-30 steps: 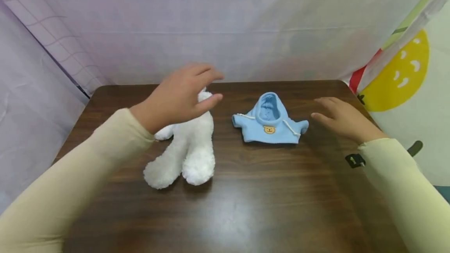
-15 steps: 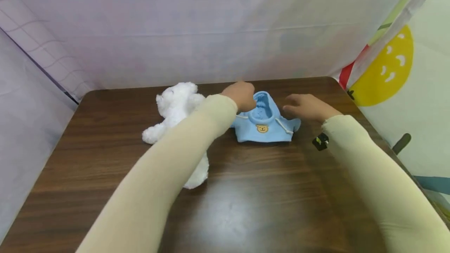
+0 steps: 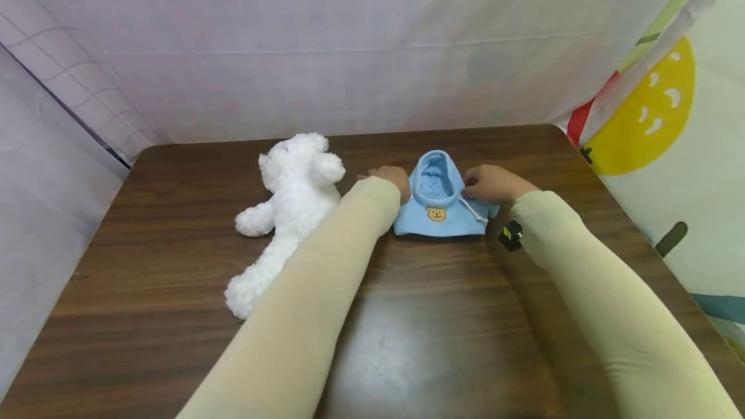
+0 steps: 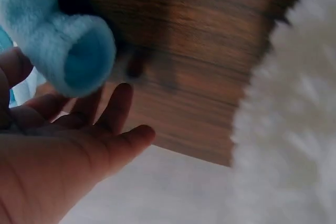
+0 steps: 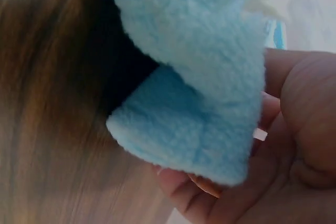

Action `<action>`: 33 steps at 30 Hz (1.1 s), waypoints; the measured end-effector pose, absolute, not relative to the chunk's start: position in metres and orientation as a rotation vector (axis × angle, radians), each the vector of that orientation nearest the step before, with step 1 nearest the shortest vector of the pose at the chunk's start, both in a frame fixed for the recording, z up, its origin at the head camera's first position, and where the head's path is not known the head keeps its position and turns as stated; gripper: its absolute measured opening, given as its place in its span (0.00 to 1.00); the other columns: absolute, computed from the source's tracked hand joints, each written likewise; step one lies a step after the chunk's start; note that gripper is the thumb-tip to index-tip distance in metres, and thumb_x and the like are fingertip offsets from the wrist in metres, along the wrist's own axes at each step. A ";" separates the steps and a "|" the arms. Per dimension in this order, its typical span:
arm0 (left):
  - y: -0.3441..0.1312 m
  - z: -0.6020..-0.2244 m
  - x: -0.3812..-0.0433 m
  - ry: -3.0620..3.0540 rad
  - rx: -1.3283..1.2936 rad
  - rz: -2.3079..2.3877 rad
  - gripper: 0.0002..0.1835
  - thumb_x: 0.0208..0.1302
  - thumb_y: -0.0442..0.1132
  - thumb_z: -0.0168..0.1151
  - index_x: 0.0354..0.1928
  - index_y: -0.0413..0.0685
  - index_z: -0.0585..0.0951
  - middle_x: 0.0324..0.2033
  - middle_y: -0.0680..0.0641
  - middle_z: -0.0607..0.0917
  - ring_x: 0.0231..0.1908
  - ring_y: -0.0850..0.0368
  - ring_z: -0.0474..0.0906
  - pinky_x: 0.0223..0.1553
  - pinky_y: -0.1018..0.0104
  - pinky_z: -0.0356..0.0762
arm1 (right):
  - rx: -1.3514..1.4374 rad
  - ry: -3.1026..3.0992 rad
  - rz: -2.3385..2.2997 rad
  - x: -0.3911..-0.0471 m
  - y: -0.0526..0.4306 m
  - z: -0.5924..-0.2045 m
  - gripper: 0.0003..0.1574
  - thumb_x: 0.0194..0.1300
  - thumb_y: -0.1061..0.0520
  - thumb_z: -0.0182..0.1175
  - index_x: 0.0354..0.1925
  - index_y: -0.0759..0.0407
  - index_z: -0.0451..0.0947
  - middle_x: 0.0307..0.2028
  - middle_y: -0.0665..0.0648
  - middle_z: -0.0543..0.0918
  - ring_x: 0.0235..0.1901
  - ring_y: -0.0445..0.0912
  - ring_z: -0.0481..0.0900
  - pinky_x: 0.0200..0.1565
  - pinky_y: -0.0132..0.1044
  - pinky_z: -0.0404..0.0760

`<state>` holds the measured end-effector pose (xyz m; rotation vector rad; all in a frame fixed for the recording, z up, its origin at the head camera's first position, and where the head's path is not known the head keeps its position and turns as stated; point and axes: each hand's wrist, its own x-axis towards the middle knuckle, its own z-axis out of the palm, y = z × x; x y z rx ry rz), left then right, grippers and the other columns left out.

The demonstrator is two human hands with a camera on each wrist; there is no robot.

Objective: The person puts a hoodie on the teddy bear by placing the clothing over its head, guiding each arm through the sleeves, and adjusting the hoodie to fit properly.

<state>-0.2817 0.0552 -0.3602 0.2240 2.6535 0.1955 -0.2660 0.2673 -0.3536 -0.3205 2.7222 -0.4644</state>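
A small light-blue hoodie [image 3: 442, 222] with a bear-face patch and white drawstrings lies on the table, its hood opening toward me. My left hand [image 3: 396, 180] is at the sleeve on its left side. In the left wrist view, the thumb touches the cloth and the loosely extended fingers [image 4: 118, 108] lie under and beside the blue sleeve [image 4: 79, 56]. On the other side, my right hand [image 3: 491, 184] grips the hoodie beside the hood; its thumb tip is hidden behind the fleece [image 5: 199, 103]. A white plush animal [image 3: 297, 199] lies to the left, partly covered by my left forearm.
The dark wooden table [image 3: 145, 264] extends forward to a pale hanging cloth [image 3: 349, 50]. To the right is a printed cloth with a yellow fruit shape [image 3: 652, 121]. A small black device [image 3: 511, 236] sits at my right wrist.
My left hand has moved right and down, from over the plush animal to the hoodie's left sleeve. The right hand has come in leftward to the hoodie. The hoodie lies nearly where it was.
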 end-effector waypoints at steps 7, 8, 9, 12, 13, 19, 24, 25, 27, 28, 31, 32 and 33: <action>0.058 -0.364 -0.281 2.682 0.271 0.262 0.21 0.69 0.41 0.55 0.62 0.48 0.78 0.64 0.43 0.75 0.63 0.42 0.68 0.63 0.44 0.65 | -0.303 2.827 -0.506 -0.266 0.265 -0.354 0.10 0.73 0.58 0.53 0.44 0.65 0.75 0.36 0.63 0.80 0.34 0.54 0.77 0.34 0.47 0.77; 0.056 -0.364 -0.283 2.692 0.297 0.285 0.18 0.69 0.41 0.55 0.59 0.47 0.80 0.61 0.44 0.78 0.59 0.45 0.72 0.61 0.48 0.69 | -0.298 2.843 -0.518 -0.265 0.265 -0.352 0.11 0.73 0.58 0.52 0.45 0.66 0.75 0.37 0.64 0.80 0.35 0.55 0.77 0.34 0.48 0.77; 0.055 -0.364 -0.284 2.698 0.321 0.320 0.16 0.69 0.41 0.55 0.55 0.46 0.82 0.57 0.45 0.80 0.55 0.47 0.75 0.57 0.52 0.72 | -0.295 2.862 -0.531 -0.264 0.265 -0.351 0.11 0.74 0.58 0.52 0.46 0.66 0.74 0.38 0.64 0.80 0.35 0.55 0.77 0.36 0.48 0.77; 0.049 -0.356 -0.284 2.734 0.397 0.434 0.10 0.70 0.39 0.53 0.43 0.45 0.83 0.44 0.46 0.84 0.42 0.53 0.78 0.45 0.61 0.77 | -0.298 2.931 -0.555 -0.261 0.266 -0.344 0.13 0.75 0.58 0.51 0.50 0.67 0.72 0.39 0.66 0.79 0.36 0.57 0.76 0.38 0.50 0.76; 0.048 -0.352 -0.283 2.751 0.416 0.472 0.09 0.70 0.38 0.53 0.40 0.45 0.83 0.41 0.47 0.84 0.38 0.54 0.78 0.41 0.62 0.77 | -0.302 2.953 -0.570 -0.260 0.267 -0.341 0.13 0.75 0.59 0.51 0.50 0.67 0.72 0.38 0.66 0.79 0.36 0.57 0.76 0.38 0.51 0.76; 0.040 -0.321 -0.277 2.855 0.575 0.512 0.09 0.73 0.37 0.50 0.37 0.47 0.80 0.35 0.48 0.82 0.34 0.55 0.76 0.37 0.62 0.76 | -0.351 3.071 -0.649 -0.255 0.267 -0.323 0.13 0.76 0.57 0.51 0.51 0.66 0.71 0.36 0.66 0.78 0.34 0.58 0.74 0.36 0.51 0.73; 0.032 -0.287 -0.261 2.895 0.691 0.535 0.07 0.71 0.38 0.52 0.36 0.48 0.78 0.36 0.49 0.81 0.36 0.55 0.75 0.39 0.61 0.75 | -0.383 3.111 -0.725 -0.245 0.262 -0.302 0.14 0.76 0.55 0.50 0.50 0.65 0.71 0.37 0.65 0.77 0.34 0.57 0.73 0.35 0.50 0.74; 0.030 -0.279 -0.258 2.902 0.710 0.548 0.07 0.71 0.39 0.52 0.36 0.48 0.78 0.35 0.49 0.81 0.36 0.55 0.75 0.38 0.61 0.74 | -0.399 3.120 -0.740 -0.244 0.261 -0.297 0.14 0.76 0.54 0.51 0.49 0.65 0.71 0.37 0.65 0.77 0.34 0.57 0.73 0.35 0.50 0.74; 0.023 -0.264 -0.252 2.915 0.745 0.573 0.07 0.71 0.40 0.53 0.34 0.48 0.77 0.34 0.49 0.81 0.35 0.54 0.74 0.37 0.61 0.73 | -0.410 3.133 -0.788 -0.239 0.258 -0.287 0.14 0.76 0.53 0.51 0.49 0.64 0.71 0.38 0.65 0.78 0.35 0.57 0.73 0.36 0.49 0.75; 0.018 -0.256 -0.249 2.921 0.761 0.580 0.08 0.72 0.40 0.54 0.33 0.48 0.77 0.33 0.49 0.80 0.35 0.54 0.74 0.37 0.61 0.73 | -0.423 3.141 -0.812 -0.237 0.256 -0.283 0.15 0.76 0.53 0.51 0.49 0.64 0.71 0.39 0.65 0.78 0.35 0.57 0.74 0.37 0.49 0.75; -0.002 -0.234 -0.242 2.924 0.784 0.622 0.09 0.73 0.42 0.54 0.35 0.47 0.78 0.34 0.48 0.80 0.35 0.53 0.74 0.38 0.61 0.73 | -0.490 3.172 -0.853 -0.232 0.244 -0.271 0.15 0.76 0.53 0.52 0.49 0.64 0.73 0.41 0.64 0.80 0.36 0.56 0.75 0.38 0.50 0.77; -0.010 -0.229 -0.239 2.917 0.786 0.642 0.09 0.73 0.42 0.54 0.36 0.46 0.78 0.35 0.48 0.80 0.36 0.53 0.74 0.38 0.61 0.73 | -0.513 3.176 -0.871 -0.231 0.239 -0.267 0.15 0.76 0.53 0.52 0.49 0.65 0.73 0.42 0.64 0.81 0.36 0.56 0.76 0.39 0.49 0.77; -0.019 -0.224 -0.237 2.910 0.789 0.664 0.09 0.74 0.42 0.54 0.38 0.46 0.78 0.36 0.48 0.80 0.36 0.53 0.74 0.39 0.61 0.73 | -0.539 3.180 -0.877 -0.229 0.233 -0.263 0.15 0.76 0.53 0.52 0.49 0.64 0.73 0.42 0.64 0.81 0.36 0.56 0.76 0.39 0.49 0.77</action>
